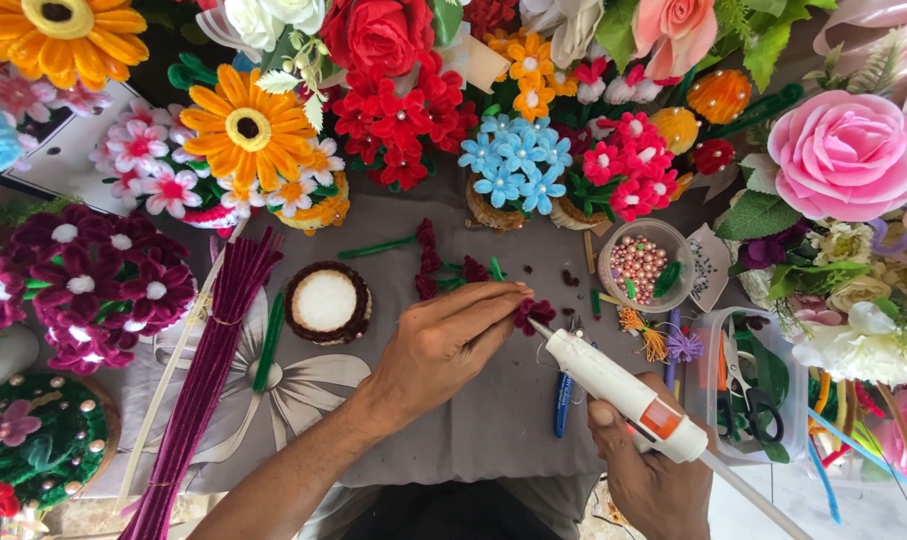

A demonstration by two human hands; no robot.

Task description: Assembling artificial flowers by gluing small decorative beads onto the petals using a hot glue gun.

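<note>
Small fuzzy maroon flower (534,314) (pinched)

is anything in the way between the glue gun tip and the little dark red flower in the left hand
Nothing visible. The glue gun in the right hand has its tip right at the dark red flower, pinched in the left hand, with no object between them.

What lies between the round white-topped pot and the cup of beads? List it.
In the head view, between the white-topped pot and the bead cup: the left hand, its small maroon flower, and maroon and green pipe-cleaner pieces.
</note>
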